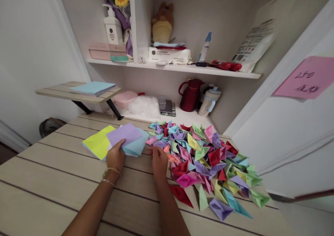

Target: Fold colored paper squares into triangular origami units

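Observation:
Coloured paper sheets lie on the wooden desk, left of a heap of folded paper boats (pixel 194 142). My left hand (pixel 116 156) is closed on the near edge of a purple paper sheet (pixel 127 134), tilted over light blue sheets (pixel 137 146). Beneath and left of it are yellow-green sheets (pixel 97 142). My right hand (pixel 159 159) is at the left edge of the heap, fingers pinched together by small orange and pink folds. What is between those fingertips, if anything, is hidden. A red boat (pixel 182 195) lies near my right forearm.
A small raised stand (pixel 56 91) at the left bears a stack of blue paper (pixel 92 87). Behind the desk stand a dark red jug (pixel 189 96) and a pale bottle (pixel 208 102). A shelf (pixel 146 66) runs above. A pink note (pixel 308 77) hangs at the right.

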{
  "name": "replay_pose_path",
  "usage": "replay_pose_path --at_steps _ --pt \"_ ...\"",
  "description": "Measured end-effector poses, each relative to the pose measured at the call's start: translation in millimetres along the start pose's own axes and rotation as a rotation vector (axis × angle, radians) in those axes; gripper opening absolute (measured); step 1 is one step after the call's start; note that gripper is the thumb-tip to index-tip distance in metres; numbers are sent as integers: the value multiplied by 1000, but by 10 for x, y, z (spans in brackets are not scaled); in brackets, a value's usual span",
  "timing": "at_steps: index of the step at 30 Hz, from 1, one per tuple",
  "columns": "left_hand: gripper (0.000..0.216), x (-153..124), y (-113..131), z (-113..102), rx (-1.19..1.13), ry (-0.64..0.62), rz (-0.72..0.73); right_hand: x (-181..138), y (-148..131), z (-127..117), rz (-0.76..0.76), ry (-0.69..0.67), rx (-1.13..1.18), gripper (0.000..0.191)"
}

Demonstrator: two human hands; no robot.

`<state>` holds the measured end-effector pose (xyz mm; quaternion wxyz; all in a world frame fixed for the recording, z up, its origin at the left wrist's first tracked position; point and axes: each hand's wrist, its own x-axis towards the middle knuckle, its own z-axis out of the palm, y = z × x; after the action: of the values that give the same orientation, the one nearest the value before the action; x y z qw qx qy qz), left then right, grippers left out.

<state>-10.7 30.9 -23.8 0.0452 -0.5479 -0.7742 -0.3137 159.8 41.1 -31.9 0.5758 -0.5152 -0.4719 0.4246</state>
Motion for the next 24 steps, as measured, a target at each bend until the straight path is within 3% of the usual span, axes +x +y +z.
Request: replay_pose_path --at_steps 2,4,8,11,14,18,21,23,24 --pt "44 24 -43 -38 24 59 -29 4 -8 -11 1 -1 -7 43" --pt "45 52 -95 -78 31 120 33 11 -11 -25 -3 -16 -23 42" --pt "45 88 -160 -209 165 109 132 30 18 -43 -34 -49 -56 41" --pt "40 84 -156 -361 299 -3 20 40 46 -51 -57 -72 -78 41" --pt "40 105 -192 -499 343 -191 -22 47 67 -59 -83 -98 -134 41" --pt "38 256 -400 -637 278 -390 187 52 104 -60 -100 -116 -204 41" --pt "39 435 -601 -756 59 -477 371 35 125 -58 -144 -144 -251 40" --pt "32 542 -705 -834 -3 -518 354 12 123 -61 -196 -173 -318 35" --pt "31 583 -745 -865 0 -462 298 -1 116 -64 -233 -175 -358 32"
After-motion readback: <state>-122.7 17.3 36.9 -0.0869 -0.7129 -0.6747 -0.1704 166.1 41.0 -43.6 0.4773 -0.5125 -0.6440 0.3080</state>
